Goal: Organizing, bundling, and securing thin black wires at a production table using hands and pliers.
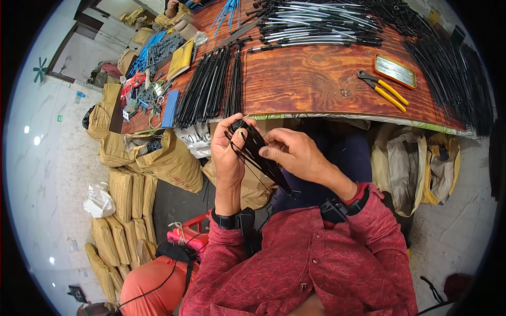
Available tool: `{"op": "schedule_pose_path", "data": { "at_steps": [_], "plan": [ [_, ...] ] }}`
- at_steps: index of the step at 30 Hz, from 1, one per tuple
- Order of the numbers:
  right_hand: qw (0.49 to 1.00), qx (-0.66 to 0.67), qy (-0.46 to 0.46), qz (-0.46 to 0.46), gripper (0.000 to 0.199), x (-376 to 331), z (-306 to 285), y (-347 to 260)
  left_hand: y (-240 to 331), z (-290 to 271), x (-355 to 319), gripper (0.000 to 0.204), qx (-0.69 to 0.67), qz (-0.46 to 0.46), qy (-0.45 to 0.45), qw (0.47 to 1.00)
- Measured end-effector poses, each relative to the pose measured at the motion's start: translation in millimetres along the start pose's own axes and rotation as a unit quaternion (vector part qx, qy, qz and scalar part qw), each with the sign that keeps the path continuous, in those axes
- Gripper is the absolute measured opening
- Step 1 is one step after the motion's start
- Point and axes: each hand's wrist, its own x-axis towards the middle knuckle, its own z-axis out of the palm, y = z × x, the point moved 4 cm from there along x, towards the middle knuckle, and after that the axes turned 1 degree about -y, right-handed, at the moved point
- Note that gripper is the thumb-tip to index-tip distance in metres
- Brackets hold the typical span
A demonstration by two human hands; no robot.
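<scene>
Just in front of the table edge, my left hand (228, 150) grips a bundle of thin black strips (263, 160) near its upper end. The thumb presses on a round black end. The bundle slants down to the right, and a few loose strands stick out to its left. My right hand (303, 158) is closed at the bundle's right side, thumb and forefinger pinched against it. Its other fingers are curled and partly hidden. Beyond my hands, tied bundles of long black strips (203, 87) lie side by side on the wooden table (305, 79).
Yellow-handled pliers (387, 92) and an open tin (395, 71) lie at the table's right, beside a black strip pile (448, 73). Silver-and-black cables (321, 23) fill the back. A blue box (170, 109) sits at the left edge. Sacks (168, 160) stand below; a person's knee (150, 287) is lower left.
</scene>
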Motion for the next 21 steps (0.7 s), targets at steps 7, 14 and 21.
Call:
{"op": "schedule_pose_path", "data": {
  "at_steps": [7,14,21],
  "plan": [
    [0.999,0.002,0.038,-0.02,0.023,0,3,-3,1,-2,0,0.046,-0.012,-0.023,-0.024,0.999],
    [0.997,-0.011,0.062,-0.043,0.023,-3,3,-11,5,-2,-1,0.046,0.012,-0.021,-0.06,0.998],
    [0.999,-0.018,0.037,-0.013,0.023,-4,-5,-16,1,0,1,0.049,0.025,-0.007,-0.087,0.996]
  ]
}}
